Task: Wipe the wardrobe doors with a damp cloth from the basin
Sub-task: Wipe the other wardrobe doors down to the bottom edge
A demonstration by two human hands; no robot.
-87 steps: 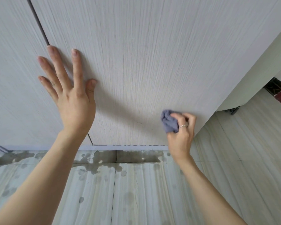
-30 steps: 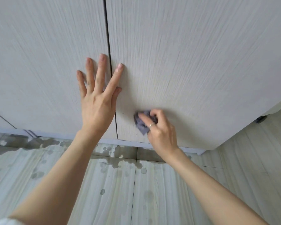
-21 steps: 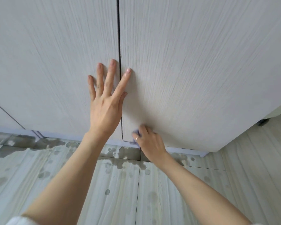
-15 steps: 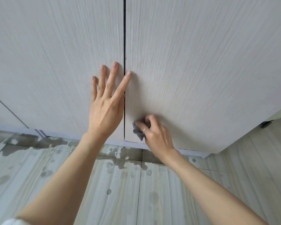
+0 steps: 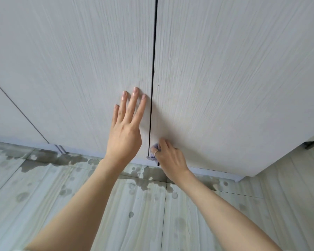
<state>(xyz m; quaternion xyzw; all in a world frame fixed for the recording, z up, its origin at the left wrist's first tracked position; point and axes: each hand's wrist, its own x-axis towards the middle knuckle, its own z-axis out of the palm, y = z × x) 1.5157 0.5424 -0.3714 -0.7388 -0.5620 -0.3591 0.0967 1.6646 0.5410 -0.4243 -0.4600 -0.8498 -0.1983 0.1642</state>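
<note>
Two pale wood-grain wardrobe doors meet at a dark vertical gap. My left hand (image 5: 126,127) lies flat with straight fingers on the left door (image 5: 80,69), just beside the gap. My right hand (image 5: 168,155) grips a small bunched purple-grey cloth (image 5: 153,153) and holds it against the bottom left corner of the right door (image 5: 234,78), right at the gap and low edge. Most of the cloth is hidden under my fingers. No basin is in view.
The light tiled floor (image 5: 152,214) below the doors shows wet patches and drops (image 5: 149,176) along the wardrobe's base. A third door panel (image 5: 5,115) lies at the far left. The wardrobe's right end (image 5: 250,175) gives way to open floor, with a dark object (image 5: 311,144) beside it.
My right hand and the cloth have dropped to the door's bottom corner. My left hand has shifted fully onto the left door, off the gap. The view has swung left.
</note>
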